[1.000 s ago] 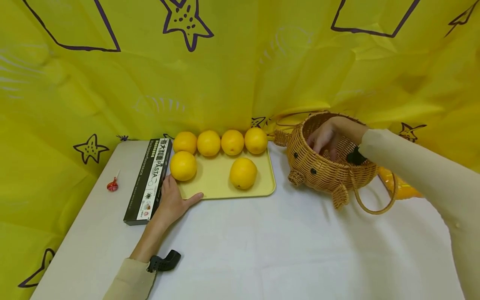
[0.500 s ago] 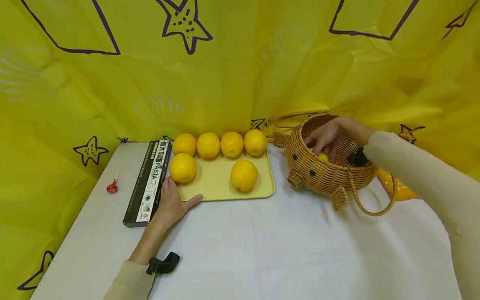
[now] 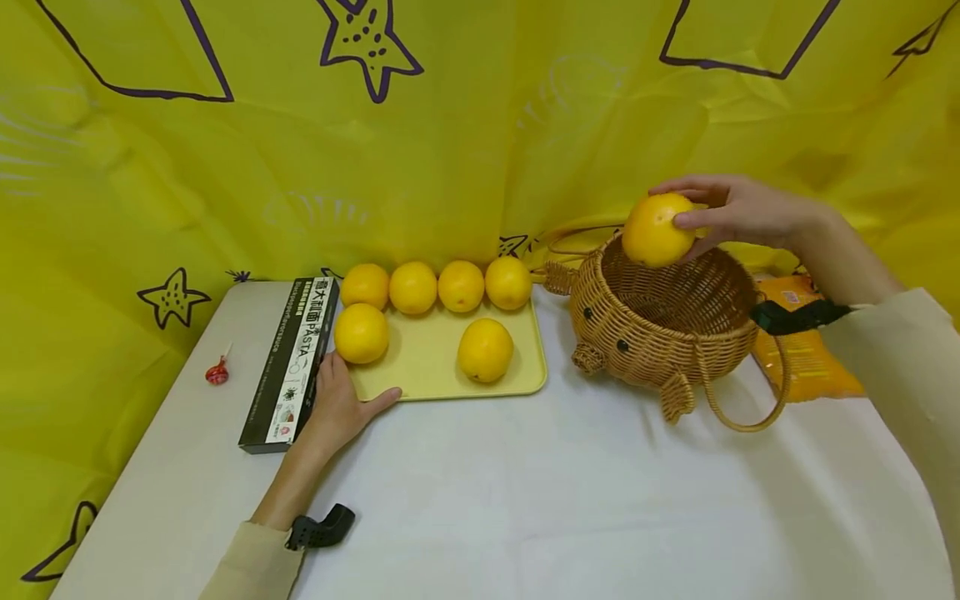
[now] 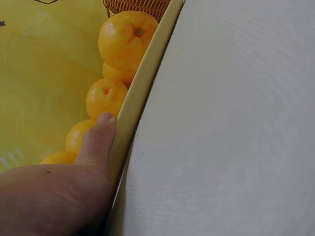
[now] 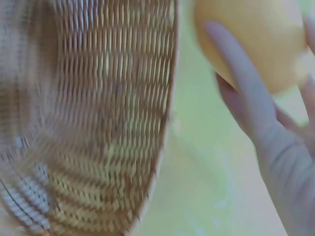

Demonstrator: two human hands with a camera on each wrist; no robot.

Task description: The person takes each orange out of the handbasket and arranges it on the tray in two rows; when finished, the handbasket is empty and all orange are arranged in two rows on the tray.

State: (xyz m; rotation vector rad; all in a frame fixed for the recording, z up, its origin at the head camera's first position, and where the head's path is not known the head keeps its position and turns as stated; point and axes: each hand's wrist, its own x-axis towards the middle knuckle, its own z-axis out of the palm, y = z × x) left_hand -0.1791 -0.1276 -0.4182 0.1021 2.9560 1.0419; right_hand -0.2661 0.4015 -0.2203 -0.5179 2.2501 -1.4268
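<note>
In the head view, my right hand (image 3: 757,212) grips an orange (image 3: 654,233) between thumb and fingers, over the far rim of a wicker basket (image 3: 652,346) with a pig face. The right wrist view shows that orange (image 5: 256,44) beside the basket's woven wall (image 5: 118,64). My left hand (image 3: 339,410) rests at the near left corner of a yellow tray (image 3: 423,367), its thumb extended along the front rim. Several oranges stand on the tray: a row (image 3: 461,286) at the back, one (image 3: 362,333) at left and one (image 3: 486,350) at front right.
A black-and-white pasta box (image 3: 292,367) lies just left of the tray. Farther left is a red lollipop (image 3: 217,372). An orange packet (image 3: 806,358) sits behind the basket's right side, whose handle loop (image 3: 750,427) sticks out. A yellow patterned cloth (image 3: 450,167) hangs behind the table.
My right hand has come up out of the basket with an orange, which now shows above the rim. The left hand stays at the tray corner.
</note>
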